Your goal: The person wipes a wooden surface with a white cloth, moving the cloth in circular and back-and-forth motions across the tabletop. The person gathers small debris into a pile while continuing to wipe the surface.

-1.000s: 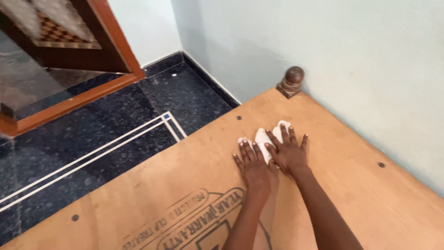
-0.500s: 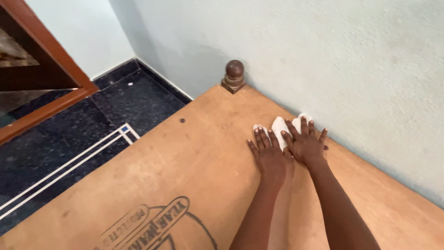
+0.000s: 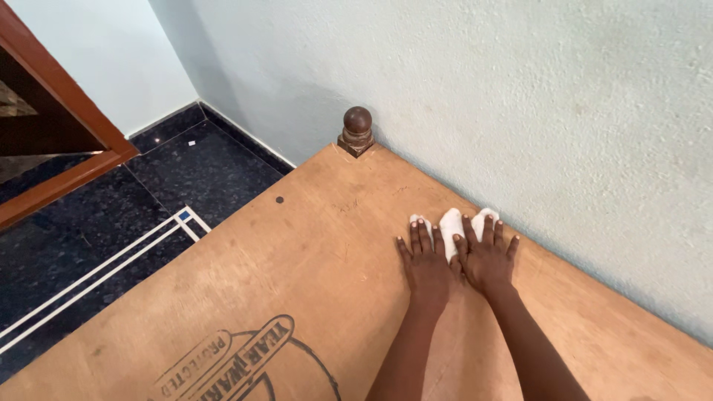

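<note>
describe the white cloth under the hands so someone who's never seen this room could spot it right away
Start at the big plywood board that meets the pale wall. Along that wall edge, past the round wooden knob at the corner, the left hand and right hand press flat on the white cloth, the only white thing on the brown board.

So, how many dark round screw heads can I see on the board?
1: a screw head near the board's left edge, below the corner knob. Others may lie under the hands or beyond the frame.
</note>
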